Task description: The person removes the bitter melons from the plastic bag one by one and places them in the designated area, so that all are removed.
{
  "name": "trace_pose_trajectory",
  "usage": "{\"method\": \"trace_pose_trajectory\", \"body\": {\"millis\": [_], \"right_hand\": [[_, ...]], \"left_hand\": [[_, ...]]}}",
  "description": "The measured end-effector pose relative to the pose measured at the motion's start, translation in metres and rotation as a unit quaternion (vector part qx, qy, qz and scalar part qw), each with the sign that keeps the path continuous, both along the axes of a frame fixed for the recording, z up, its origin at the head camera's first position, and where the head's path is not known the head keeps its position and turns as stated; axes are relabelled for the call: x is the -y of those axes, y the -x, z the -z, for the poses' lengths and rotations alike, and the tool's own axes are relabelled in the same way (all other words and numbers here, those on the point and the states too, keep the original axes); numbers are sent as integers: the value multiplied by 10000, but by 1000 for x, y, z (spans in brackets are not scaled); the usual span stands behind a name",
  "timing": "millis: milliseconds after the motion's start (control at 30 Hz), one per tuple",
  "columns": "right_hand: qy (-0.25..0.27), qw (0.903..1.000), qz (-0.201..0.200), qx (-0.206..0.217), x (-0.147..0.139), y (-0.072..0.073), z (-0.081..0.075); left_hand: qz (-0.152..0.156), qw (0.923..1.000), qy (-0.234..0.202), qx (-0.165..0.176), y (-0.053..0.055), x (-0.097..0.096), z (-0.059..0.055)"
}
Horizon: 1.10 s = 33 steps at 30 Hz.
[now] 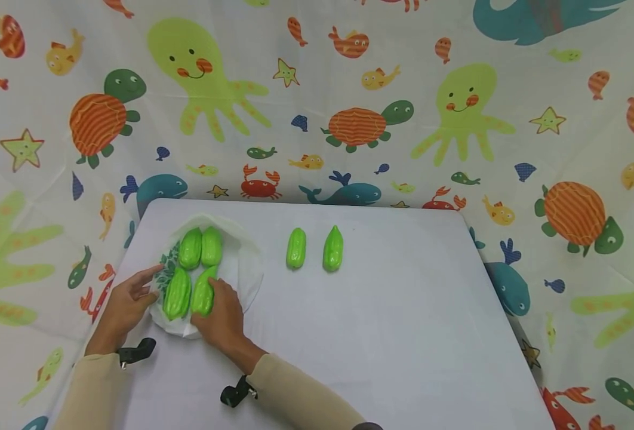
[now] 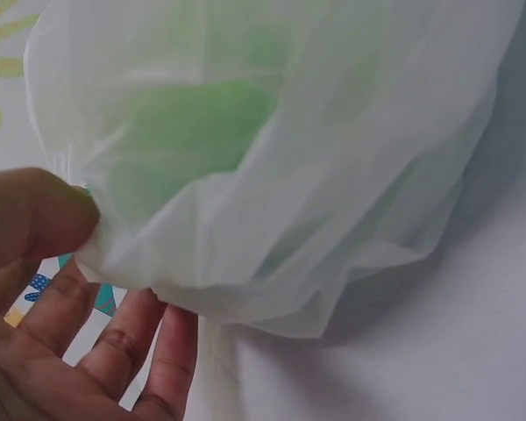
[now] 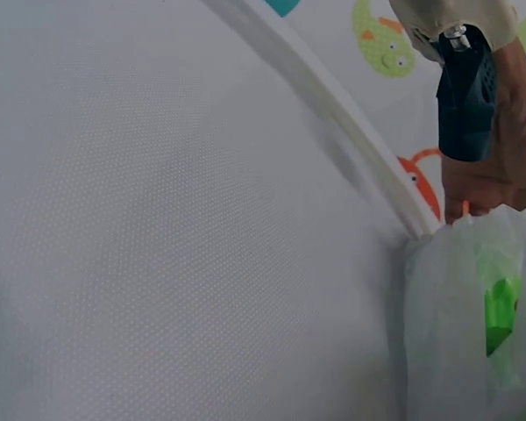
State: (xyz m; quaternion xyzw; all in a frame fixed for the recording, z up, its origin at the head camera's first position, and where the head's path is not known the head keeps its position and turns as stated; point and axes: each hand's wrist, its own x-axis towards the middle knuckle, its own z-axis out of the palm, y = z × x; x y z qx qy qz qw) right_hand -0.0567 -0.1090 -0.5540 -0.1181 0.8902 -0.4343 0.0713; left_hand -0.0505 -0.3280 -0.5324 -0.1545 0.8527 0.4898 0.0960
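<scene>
A white, see-through plastic bag (image 1: 249, 263) with a green leaf print lies spread on the left of the table. Inside it, several bright green, ridged gourds sit in two rows. My left hand (image 1: 126, 304) pinches the bag's left rim between thumb and fingers, as the left wrist view shows at the bag's edge (image 2: 245, 254). My right hand (image 1: 222, 316) grips the lower right gourd (image 1: 204, 292) within the bag. In the right wrist view, the bag (image 3: 447, 324) and a bit of green gourd (image 3: 500, 316) show; my right hand is out of that view.
Two more green gourds, one (image 1: 296, 248) beside the other (image 1: 333, 249), lie apart on the white table (image 1: 392, 310), right of the bag. Behind hangs a cloth (image 1: 311, 77) printed with sea animals. Each wrist carries a black camera mount (image 1: 137, 351).
</scene>
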Motion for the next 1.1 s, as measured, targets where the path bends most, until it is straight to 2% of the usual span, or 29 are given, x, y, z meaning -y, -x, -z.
{"method": "trace_pose_trajectory", "body": {"millis": [200, 500, 833, 1100], "right_hand": [[63, 9995, 308, -61, 1, 1, -1], [606, 9978, 158, 206, -5, 1, -2], [1027, 9941, 73, -330, -21, 1, -19], [1660, 9860, 116, -144, -45, 8, -31]], "left_hand": [[-2, 10000, 16, 15, -1, -3, -1], [-22, 10000, 25, 48, 0, -4, -1], [30, 10000, 64, -21, 2, -2, 1], [25, 10000, 72, -40, 2, -2, 0]]}}
